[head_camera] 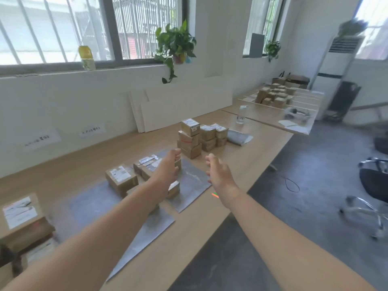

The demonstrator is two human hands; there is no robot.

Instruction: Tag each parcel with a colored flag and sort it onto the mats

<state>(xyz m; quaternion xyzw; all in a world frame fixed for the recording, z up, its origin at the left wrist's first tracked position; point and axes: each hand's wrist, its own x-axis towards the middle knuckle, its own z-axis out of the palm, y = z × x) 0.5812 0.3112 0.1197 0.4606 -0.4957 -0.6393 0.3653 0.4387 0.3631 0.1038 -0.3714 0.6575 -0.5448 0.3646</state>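
Your two bare forearms fill the foreground, reaching out over the long wooden table (63,164). Your left hand (168,168) has its fingers curled round a small parcel (178,164), of which only a corner shows past the knuckles, low over the far mat (192,179). Your right hand (218,172) holds nothing. Its fingers are loosely bent and apart as it hovers over that mat's right side.

By my reading you are partway through. Several cardboard parcels already sit on the grey mats: a labelled parcel (121,178) on the near mat (126,232), a cluster behind your left wrist, and a little box (174,189) near where the two mats meet. Whether they carry flags is too blurred to tell. A stack of parcels (191,139) stands on bare wood just beyond the far mat, so plenty is left to do. The coloured flags (215,195), red and green slivers, lie on the table just beside the far mat's near corner, partly hidden by your right wrist.

Mind the table's right edge: it runs diagonally just outside your right arm, and the flags lie close to it. The stack is tall and near your left hand, so a careless swing could topple it. You have free room on the near mat's front half and on the bare wood toward the wall on your left. An office chair (373,185) stands well apart on the floor.
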